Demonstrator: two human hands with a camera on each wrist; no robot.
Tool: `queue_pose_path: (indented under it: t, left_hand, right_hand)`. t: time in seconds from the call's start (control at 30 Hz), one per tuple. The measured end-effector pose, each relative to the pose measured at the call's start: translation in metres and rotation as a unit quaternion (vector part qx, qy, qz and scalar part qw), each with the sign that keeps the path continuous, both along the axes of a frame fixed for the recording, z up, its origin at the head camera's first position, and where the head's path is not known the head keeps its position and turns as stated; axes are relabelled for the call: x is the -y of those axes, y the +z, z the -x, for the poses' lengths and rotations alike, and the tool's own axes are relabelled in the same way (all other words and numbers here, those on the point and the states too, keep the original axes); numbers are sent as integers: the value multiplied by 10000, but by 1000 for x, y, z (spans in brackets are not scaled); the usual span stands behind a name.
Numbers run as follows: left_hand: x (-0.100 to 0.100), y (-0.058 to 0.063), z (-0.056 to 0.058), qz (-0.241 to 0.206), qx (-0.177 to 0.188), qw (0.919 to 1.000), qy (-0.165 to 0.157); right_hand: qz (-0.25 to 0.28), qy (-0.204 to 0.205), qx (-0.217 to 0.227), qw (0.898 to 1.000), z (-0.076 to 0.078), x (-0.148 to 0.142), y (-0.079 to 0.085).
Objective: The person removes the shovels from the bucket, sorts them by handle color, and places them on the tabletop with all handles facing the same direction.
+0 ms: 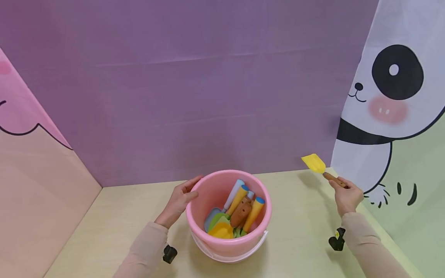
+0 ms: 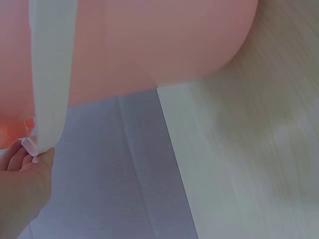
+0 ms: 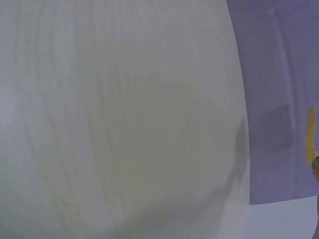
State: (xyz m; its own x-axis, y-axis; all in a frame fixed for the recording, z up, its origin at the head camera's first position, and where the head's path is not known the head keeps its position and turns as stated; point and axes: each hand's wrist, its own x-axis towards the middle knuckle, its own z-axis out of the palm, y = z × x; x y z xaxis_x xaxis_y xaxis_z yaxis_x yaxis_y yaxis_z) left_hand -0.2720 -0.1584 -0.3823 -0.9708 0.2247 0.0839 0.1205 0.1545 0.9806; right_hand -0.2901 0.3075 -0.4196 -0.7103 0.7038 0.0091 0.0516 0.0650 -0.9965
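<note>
A pink bucket (image 1: 227,247) with a white handle (image 2: 52,74) stands on the table. My left hand (image 1: 179,200) grips its left rim; in the left wrist view the thumb and fingers (image 2: 25,181) are curled at the edge, near the handle's end. Inside lie several toy garden tools: a yellow blade (image 1: 221,230), a brown handle (image 1: 240,214), orange handles with blue ends (image 1: 254,212) and a grey-blue tool (image 1: 213,217). Off to the right, my right hand (image 1: 349,196) holds a small toy shovel (image 1: 314,163) by its brown handle, yellow blade pointing up-left, above the table.
The pale wooden table (image 1: 139,216) meets a purple wall (image 1: 208,96) at the back. A panda-printed panel (image 1: 368,154) rises close by the right hand, and a pink and peach panel (image 1: 31,162) borders the left side.
</note>
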Motion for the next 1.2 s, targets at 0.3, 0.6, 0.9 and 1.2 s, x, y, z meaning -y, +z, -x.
queue_pose_path:
  t: [0.3, 0.6, 0.9, 1.2]
  left_hand:
    - [2, 1, -3, 64, -85, 9999, 24]
    - [2, 1, -2, 51, -53, 9999, 97]
    - [1, 0, -3, 57, -12, 9999, 115]
    - [-1, 1, -2, 69, -2, 9998, 181]
  right_hand:
    - [-405, -204, 100, 9989, 3, -6, -20]
    - [-540, -182, 701, 9959, 1, -9, -29]
    - [-617, -205, 792, 9947, -1, -9, -38]
    - [-677, -151, 999, 9926, -1, -17, -50]
